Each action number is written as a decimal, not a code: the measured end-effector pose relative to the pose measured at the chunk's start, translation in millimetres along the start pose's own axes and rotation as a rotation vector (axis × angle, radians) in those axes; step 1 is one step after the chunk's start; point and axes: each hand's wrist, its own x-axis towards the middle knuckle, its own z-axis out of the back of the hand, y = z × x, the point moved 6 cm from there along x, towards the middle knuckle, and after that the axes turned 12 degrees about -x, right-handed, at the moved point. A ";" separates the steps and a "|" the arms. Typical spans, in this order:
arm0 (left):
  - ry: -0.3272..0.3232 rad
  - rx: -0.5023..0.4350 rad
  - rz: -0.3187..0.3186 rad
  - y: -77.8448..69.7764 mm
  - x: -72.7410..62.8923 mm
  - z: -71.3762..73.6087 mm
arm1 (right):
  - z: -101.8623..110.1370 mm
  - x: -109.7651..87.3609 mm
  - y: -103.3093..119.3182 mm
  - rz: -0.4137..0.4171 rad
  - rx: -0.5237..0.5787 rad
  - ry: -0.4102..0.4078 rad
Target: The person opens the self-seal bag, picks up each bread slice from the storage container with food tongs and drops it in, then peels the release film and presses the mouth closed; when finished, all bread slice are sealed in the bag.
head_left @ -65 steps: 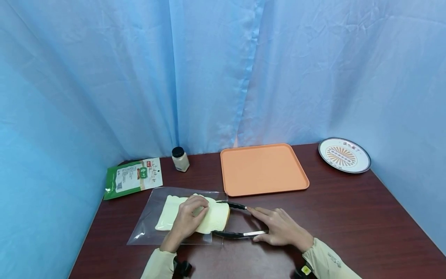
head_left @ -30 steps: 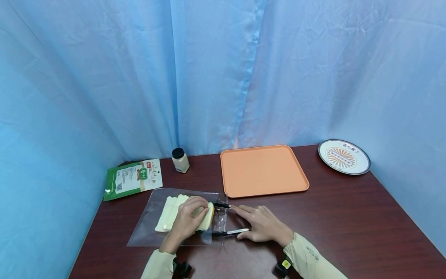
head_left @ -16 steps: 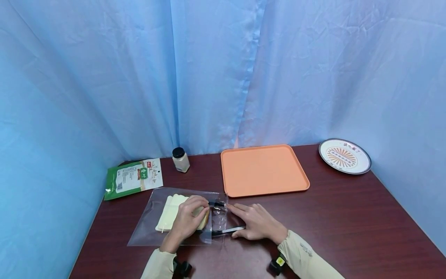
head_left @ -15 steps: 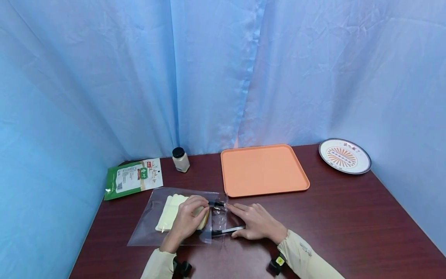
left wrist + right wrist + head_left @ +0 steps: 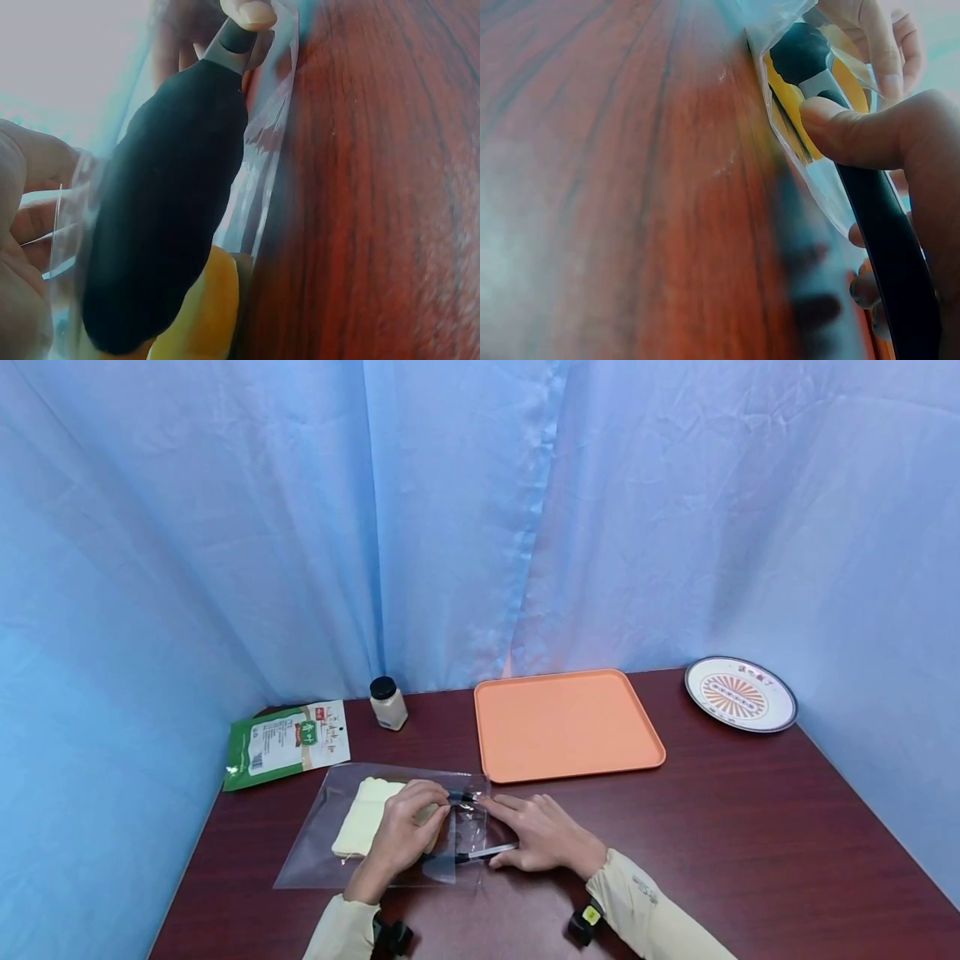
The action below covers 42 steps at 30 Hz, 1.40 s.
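A clear plastic bag lies flat on the table, its mouth towards the right. Inside are pale bread slices, lying over one another; their yellow crust shows in the left wrist view. My left hand pinches the upper layer of the bag near its mouth and covers part of the bread. My right hand grips a pair of tongs, thumb on one arm and fingers on the other. The black tong heads reach inside the bag, at the sides of the bread. Their far ends are partly hidden.
An orange tray lies behind the hands. A jar with a black lid and a green-and-white packet stand and lie at the back left. A patterned plate sits at the back right, near the blue curtain.
My right hand has moved left with the tongs, and the slice between them has slid deeper into the bag, over the bread there. My left hand has stayed in place.
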 end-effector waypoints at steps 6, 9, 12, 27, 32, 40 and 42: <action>-0.003 0.018 0.004 -0.6 0.2 0.6 | -1.9 5.4 1.5 0.023 -0.004 -0.013; -0.004 0.019 0.001 -0.7 0.3 0.6 | -2.2 8.1 1.3 0.033 -0.019 -0.019; -0.004 0.015 -0.003 -0.7 0.3 0.6 | -2.0 9.9 0.5 0.039 -0.028 -0.026; 0.003 0.016 0.027 1.3 -0.6 0.3 | -4.8 15.8 -3.2 0.036 -0.057 -0.013; 0.001 0.011 0.011 2.4 -0.6 0.2 | -3.7 16.0 -3.8 0.023 -0.086 0.004; -0.005 0.033 0.023 1.5 0.3 1.0 | 1.5 14.5 -6.3 -0.034 -0.060 0.047; -0.005 0.030 0.025 1.3 0.2 0.8 | 2.8 13.8 -6.8 -0.043 -0.048 0.053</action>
